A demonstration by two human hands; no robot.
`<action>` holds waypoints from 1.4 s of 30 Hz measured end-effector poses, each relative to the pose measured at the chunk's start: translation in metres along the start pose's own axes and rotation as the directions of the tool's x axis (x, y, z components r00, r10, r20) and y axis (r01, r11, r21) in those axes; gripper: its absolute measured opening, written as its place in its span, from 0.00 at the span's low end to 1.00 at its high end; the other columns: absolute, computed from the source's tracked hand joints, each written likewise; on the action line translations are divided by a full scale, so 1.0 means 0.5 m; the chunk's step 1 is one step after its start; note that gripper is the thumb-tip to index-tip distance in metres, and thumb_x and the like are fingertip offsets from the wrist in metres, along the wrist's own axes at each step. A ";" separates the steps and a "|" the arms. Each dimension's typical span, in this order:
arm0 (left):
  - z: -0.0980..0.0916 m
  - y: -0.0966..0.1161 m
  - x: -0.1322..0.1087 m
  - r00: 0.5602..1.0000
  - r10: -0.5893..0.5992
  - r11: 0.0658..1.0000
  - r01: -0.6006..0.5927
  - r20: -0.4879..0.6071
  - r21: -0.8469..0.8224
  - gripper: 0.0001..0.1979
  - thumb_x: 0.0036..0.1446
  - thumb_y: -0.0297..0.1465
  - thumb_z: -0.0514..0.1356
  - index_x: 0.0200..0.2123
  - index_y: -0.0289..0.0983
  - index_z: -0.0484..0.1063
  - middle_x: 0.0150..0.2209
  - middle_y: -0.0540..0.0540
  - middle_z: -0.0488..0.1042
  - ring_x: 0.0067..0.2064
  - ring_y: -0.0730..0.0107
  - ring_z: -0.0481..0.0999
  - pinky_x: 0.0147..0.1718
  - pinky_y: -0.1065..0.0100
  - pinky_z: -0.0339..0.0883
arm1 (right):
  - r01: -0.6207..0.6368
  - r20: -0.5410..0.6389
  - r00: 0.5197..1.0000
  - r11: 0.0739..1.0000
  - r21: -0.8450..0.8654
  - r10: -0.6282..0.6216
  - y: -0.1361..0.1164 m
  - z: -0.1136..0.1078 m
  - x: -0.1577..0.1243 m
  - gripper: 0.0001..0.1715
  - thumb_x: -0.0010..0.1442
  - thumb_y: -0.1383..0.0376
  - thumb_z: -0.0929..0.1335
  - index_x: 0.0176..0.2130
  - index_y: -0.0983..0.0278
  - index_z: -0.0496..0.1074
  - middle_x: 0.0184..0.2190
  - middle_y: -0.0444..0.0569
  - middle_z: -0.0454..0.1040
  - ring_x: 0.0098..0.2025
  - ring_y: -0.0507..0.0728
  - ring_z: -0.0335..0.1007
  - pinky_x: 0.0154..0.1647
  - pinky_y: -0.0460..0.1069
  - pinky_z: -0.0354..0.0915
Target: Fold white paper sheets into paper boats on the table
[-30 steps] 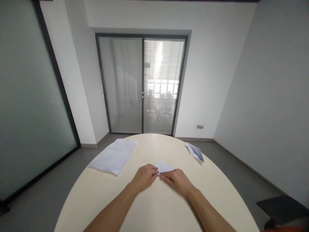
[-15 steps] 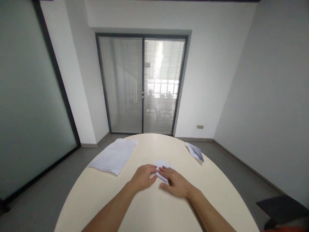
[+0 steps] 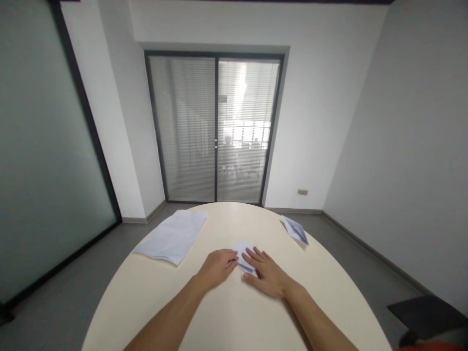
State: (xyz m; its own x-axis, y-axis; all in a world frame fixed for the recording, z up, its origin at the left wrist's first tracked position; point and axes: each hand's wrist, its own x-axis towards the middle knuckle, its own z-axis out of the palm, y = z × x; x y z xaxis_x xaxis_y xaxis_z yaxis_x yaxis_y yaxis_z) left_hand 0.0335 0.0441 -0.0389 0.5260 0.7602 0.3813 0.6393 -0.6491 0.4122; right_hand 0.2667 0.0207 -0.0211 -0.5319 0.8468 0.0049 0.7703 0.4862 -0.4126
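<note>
A small folded sheet of white paper [image 3: 242, 247] lies on the table between my two hands. My left hand [image 3: 218, 266] pinches its left edge, with thumb and fingertips close together. Across the right part of the paper, my right hand [image 3: 268, 274] rests flat with its fingers spread, its thumb pointing left near the paper's lower edge. The right portion of the paper is hidden under those fingers.
The round cream table [image 3: 226, 317] fills the foreground. Flat white sheets [image 3: 175, 237] lie at its left, and a folded paper piece [image 3: 295, 230] sits by the right edge. A dark chair [image 3: 427, 314] stands at lower right, beyond the table.
My right hand's fingers have spread and shifted slightly up and right over the folded paper. The left thumb has closed in toward its fingers at the paper's edge.
</note>
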 end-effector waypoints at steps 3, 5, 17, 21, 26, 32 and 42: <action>0.002 0.000 0.000 1.000 0.006 1.000 -0.005 -0.002 0.020 0.13 0.66 0.33 0.54 0.48 0.42 0.76 0.51 0.48 0.77 0.50 0.65 0.76 0.52 0.66 0.65 | -0.007 -0.012 1.000 1.000 -0.008 0.007 0.000 -0.002 -0.001 0.44 0.61 0.38 0.60 0.68 0.54 0.51 0.70 0.52 0.44 0.72 0.68 0.34 0.69 0.67 0.37; 0.002 0.001 0.001 1.000 0.001 0.999 -0.001 0.000 0.037 0.14 0.67 0.34 0.52 0.49 0.41 0.75 0.49 0.47 0.78 0.49 0.65 0.76 0.51 0.66 0.66 | -0.003 -0.023 1.000 1.000 -0.014 0.003 -0.002 -0.005 -0.002 0.45 0.60 0.38 0.60 0.68 0.55 0.52 0.70 0.52 0.45 0.71 0.68 0.36 0.69 0.68 0.37; 0.000 0.002 0.008 0.995 -0.102 0.989 0.100 0.008 0.105 0.15 0.67 0.34 0.49 0.44 0.41 0.76 0.43 0.46 0.79 0.46 0.64 0.75 0.48 0.67 0.65 | 0.075 -0.143 0.988 0.995 0.064 -0.065 0.041 -0.032 -0.016 0.30 0.63 0.51 0.63 0.59 0.63 0.69 0.56 0.55 0.73 0.63 0.65 0.62 0.64 0.59 0.57; -0.005 0.005 0.008 0.990 -0.143 0.984 0.144 -0.017 0.106 0.14 0.66 0.32 0.50 0.44 0.42 0.76 0.43 0.47 0.78 0.45 0.65 0.74 0.46 0.67 0.64 | 0.024 -0.195 0.981 0.998 0.055 -0.013 0.059 -0.039 -0.023 0.23 0.64 0.56 0.62 0.53 0.61 0.74 0.52 0.53 0.76 0.56 0.63 0.69 0.58 0.56 0.62; -0.011 0.011 0.008 0.979 -0.195 0.975 0.199 -0.052 0.094 0.12 0.65 0.32 0.52 0.43 0.42 0.75 0.42 0.47 0.78 0.44 0.65 0.74 0.44 0.68 0.64 | -0.005 -0.251 0.968 1.000 0.017 0.009 0.066 -0.039 -0.020 0.21 0.66 0.57 0.60 0.45 0.62 0.77 0.45 0.53 0.78 0.48 0.60 0.72 0.52 0.53 0.64; -0.010 0.014 0.009 0.973 -0.225 0.968 0.229 -0.053 0.103 0.12 0.65 0.31 0.52 0.41 0.41 0.76 0.40 0.48 0.78 0.44 0.65 0.74 0.44 0.67 0.64 | -0.019 -0.243 0.970 1.000 0.015 0.022 0.060 -0.041 -0.016 0.21 0.66 0.56 0.59 0.38 0.62 0.77 0.39 0.53 0.77 0.44 0.60 0.71 0.47 0.52 0.65; 0.003 0.004 0.010 0.971 -0.228 0.965 0.236 -0.076 0.118 0.10 0.65 0.30 0.53 0.41 0.41 0.75 0.39 0.48 0.77 0.44 0.66 0.73 0.44 0.69 0.63 | -0.071 -0.304 0.948 0.994 0.080 0.092 0.078 -0.024 -0.008 0.20 0.64 0.58 0.59 0.45 0.62 0.74 0.42 0.52 0.78 0.45 0.61 0.72 0.47 0.53 0.64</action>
State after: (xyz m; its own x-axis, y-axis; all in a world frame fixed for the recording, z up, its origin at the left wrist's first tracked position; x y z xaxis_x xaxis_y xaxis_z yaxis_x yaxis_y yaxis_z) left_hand 0.0380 0.0466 -0.0373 0.3222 0.8840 0.3388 0.8068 -0.4437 0.3902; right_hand 0.3028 0.0389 -0.0264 -0.3268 0.9132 0.2435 0.7753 0.4064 -0.4834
